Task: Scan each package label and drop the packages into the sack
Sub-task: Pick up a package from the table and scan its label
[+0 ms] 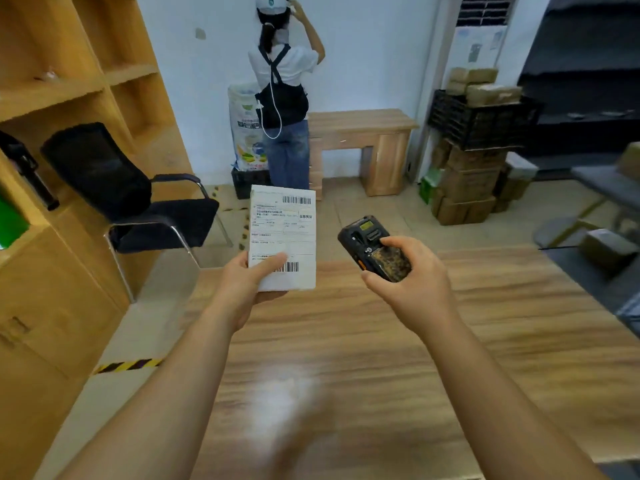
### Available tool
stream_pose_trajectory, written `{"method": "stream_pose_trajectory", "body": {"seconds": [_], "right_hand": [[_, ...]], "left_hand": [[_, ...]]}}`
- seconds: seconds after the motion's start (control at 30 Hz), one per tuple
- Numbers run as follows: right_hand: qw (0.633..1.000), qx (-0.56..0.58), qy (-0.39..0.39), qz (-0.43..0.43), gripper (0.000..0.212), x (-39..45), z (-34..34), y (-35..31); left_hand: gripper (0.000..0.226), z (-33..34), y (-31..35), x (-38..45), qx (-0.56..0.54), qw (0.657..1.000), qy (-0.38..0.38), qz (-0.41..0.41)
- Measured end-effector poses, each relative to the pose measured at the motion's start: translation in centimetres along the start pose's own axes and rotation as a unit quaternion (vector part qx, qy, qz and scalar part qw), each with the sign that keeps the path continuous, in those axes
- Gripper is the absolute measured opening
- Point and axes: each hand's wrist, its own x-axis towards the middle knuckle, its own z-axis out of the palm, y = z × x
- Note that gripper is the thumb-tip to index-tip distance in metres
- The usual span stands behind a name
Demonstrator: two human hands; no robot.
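My left hand (247, 282) grips a flat white package (282, 233) by its lower left corner, thumb across the label near the bottom barcode. The label faces me, with a second barcode at its top right. My right hand (403, 271) holds a black handheld scanner (372, 245), its head tilted toward the package, a short gap apart. Both are held above the far edge of a wooden table (363, 358). A white printed sack (244, 126) stands open against the far wall, behind another person.
A person (284, 98) stands with their back to me at the far wall beside a small wooden desk (367, 133). A black chair (138, 202) and wooden shelving (69, 98) are on the left. Stacked cardboard boxes (467, 181) under a black crate (485, 119) sit on the right.
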Motion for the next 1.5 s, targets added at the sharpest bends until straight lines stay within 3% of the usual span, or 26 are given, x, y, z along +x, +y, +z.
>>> {"method": "stream_pose_trajectory", "body": {"seconds": [0.17,0.37,0.57,0.67,0.73,0.83,0.97,1.07,1.4,1.5], "right_hand": [[0.990,-0.067,0.099,0.072,0.058,-4.0,-3.2,2.4],[0.948,-0.150,0.224,0.165,0.057,-11.3,-13.8,4.9],[0.876,-0.199,0.359,0.254,0.055,-23.0,-25.6,6.5],[0.833,-0.225,0.408,0.296,0.055,-29.6,-31.0,7.4],[0.810,-0.239,0.431,0.318,0.054,-33.9,-34.2,8.0],[0.784,-0.255,0.451,0.342,0.055,-39.1,-38.5,9.4],[0.765,-0.258,0.471,0.355,0.054,-43.2,-43.0,11.7],[0.764,-0.254,0.477,0.353,0.053,-44.1,-45.8,14.1],[0.763,-0.236,0.484,0.357,0.054,-39.7,-55.6,27.4],[0.754,-0.243,0.487,0.367,0.054,-37.6,-59.9,31.0]], "left_hand": [[0.030,4.7,-1.8,1.9,0.032,0.991,-0.126,-0.007],[0.040,16.8,-2.9,-1.4,0.086,0.953,-0.291,0.008],[0.034,31.4,-4.5,-12.5,0.071,0.877,-0.476,-0.006],[0.018,37.9,-6.5,-18.9,0.069,0.845,-0.530,-0.020],[0.025,41.5,-7.5,-23.3,0.075,0.825,-0.560,-0.026],[0.041,46.3,-9.2,-29.2,0.082,0.800,-0.594,-0.031],[0.014,51.2,-11.4,-34.6,0.095,0.775,-0.624,-0.039],[0.014,54.6,-12.0,-36.9,0.098,0.764,-0.636,-0.049],[0.020,70.8,-15.4,-34.4,0.099,0.755,-0.646,-0.052],[0.032,77.2,-15.9,-33.6,0.098,0.748,-0.655,-0.052]]}}
